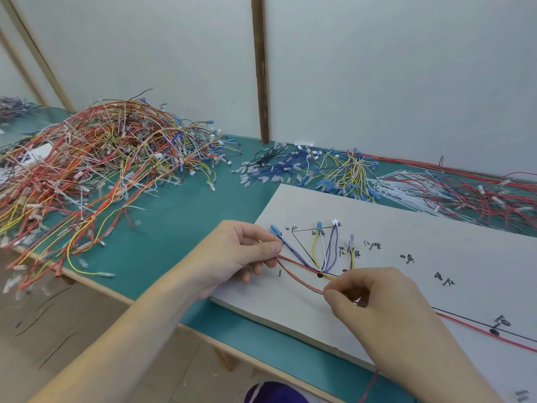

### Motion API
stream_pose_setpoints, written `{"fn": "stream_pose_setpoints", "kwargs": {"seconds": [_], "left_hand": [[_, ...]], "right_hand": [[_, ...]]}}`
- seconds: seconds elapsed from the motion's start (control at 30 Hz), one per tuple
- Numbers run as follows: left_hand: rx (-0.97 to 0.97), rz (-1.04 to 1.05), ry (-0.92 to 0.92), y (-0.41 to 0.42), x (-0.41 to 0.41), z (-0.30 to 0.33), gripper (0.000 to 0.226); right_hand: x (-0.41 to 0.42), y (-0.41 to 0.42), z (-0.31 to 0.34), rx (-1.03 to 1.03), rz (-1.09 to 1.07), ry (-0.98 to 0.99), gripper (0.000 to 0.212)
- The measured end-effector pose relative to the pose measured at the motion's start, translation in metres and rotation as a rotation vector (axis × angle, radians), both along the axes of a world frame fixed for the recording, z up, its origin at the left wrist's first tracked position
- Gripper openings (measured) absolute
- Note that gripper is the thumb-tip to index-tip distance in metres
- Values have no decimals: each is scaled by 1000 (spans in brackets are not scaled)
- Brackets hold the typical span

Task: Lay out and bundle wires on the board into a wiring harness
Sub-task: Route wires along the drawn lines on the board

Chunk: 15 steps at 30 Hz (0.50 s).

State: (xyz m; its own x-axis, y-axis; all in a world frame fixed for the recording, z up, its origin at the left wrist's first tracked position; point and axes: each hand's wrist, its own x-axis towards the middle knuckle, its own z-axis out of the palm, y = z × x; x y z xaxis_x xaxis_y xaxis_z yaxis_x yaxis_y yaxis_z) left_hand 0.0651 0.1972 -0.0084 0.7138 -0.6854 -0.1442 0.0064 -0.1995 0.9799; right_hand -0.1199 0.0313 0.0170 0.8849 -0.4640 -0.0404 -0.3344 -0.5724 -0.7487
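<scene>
Fingers on both our hands are curled tight: our right hand (374, 298) and left hand (241, 251) each pinch the red wire (299, 282) lying on the white board (406, 228), near blue, white and yellow wires (322, 251) fanned around its pegs.

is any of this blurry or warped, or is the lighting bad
Head view: soft even light, no glare, faint shadows under the left hand and right hand; wide-angle bending curves the board edge and wall post; the finished-harness pile smears toward the left edge.
</scene>
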Motion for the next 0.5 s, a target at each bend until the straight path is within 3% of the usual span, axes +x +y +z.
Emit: {"fn": "stream_pose_setpoints", "kwargs": {"seconds": [0.1,0.3,0.5], "left_hand": [[-5,10,-2,-2,1,-3,8],[-131,-41,65,7,2,-4,14],[-174,-76,94,9,1,-10,17]], "right_hand": [[2,-1,1,35,21,13,20],[8,-9,3,477,-68,-23,17],[10,-5,-2,530,-88,-62,15]]}}
